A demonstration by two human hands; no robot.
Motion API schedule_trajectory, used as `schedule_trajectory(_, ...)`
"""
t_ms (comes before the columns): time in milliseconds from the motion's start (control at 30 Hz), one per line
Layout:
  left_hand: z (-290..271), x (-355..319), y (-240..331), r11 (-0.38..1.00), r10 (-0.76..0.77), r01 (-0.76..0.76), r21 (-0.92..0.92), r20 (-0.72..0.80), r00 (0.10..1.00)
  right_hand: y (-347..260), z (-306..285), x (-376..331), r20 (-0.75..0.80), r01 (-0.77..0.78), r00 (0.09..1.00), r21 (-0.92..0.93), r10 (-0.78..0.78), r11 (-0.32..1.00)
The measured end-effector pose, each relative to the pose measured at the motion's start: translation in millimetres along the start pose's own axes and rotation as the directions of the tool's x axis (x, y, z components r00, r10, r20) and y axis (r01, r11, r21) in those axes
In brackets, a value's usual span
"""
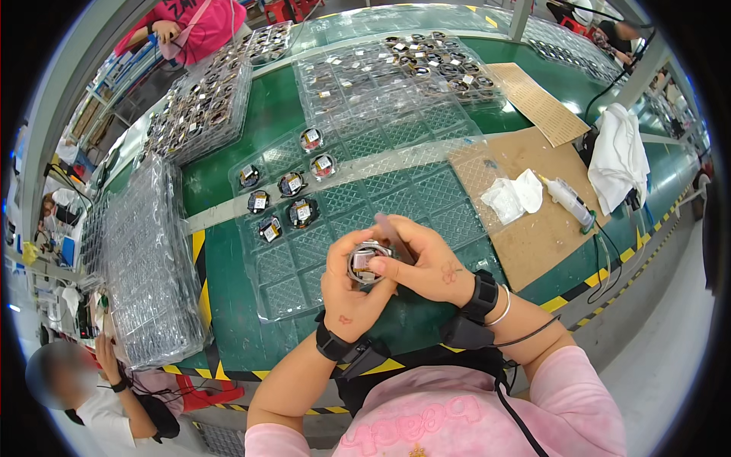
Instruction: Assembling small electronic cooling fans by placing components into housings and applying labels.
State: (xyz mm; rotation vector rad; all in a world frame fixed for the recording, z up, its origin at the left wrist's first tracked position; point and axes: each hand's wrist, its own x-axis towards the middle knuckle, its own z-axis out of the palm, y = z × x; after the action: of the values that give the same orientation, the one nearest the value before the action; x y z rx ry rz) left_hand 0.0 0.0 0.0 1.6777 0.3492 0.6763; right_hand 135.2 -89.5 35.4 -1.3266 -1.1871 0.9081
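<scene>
Just above the table's near edge, both hands are around a small round electronic module (361, 261) with a dark ring-shaped rim and a pale label. My left hand (346, 297) is closed about its left side and underside. The thumb of my right hand (434, 266) presses on its face from the right. A narrow mauve-brown strip (388, 228) sticks up by the right fingers; its kind is unclear. Beyond the hands lies a clear plastic tray (365, 202), its left part bearing several similar round modules (303, 212).
Stacked clear trays (148, 263) stand at left. Filled module trays (198, 107) are at the far left, with another filled tray (396, 68) at the back. On the right, cardboard (548, 236) carries white tissue (514, 196) and a glue gun-like dispenser (567, 202). Co-workers (198, 30) are nearby.
</scene>
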Motion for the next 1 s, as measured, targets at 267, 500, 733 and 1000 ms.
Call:
schedule_trajectory(267,1.0,3.6,13.8,0.942,0.071,-0.059,-0.33,0.023,0.997,0.0,9.4,3.6,-0.311,0.129,0.95,0.268,-0.042,0.955)
schedule_trajectory(500,-2.3,7.8,15.0,0.978,-0.001,0.014,-0.21,0.058,0.998,5.7,-0.2,6.5,-0.225,0.396,0.832,-0.397,-0.506,0.828)
schedule_trajectory(733,0.8,11.1,25.4,0.96,-0.048,0.061,-0.272,0.056,0.997,1.1,-3.3,7.5,-0.178,0.393,0.815,-0.529,-0.552,0.752)
schedule_trajectory(1000,-1.2,7.4,14.2,0.975,-0.117,0.128,-0.182,0.073,0.99,1.3,2.6,7.3,-0.211,0.33,0.848,-0.507,-0.486,0.796)
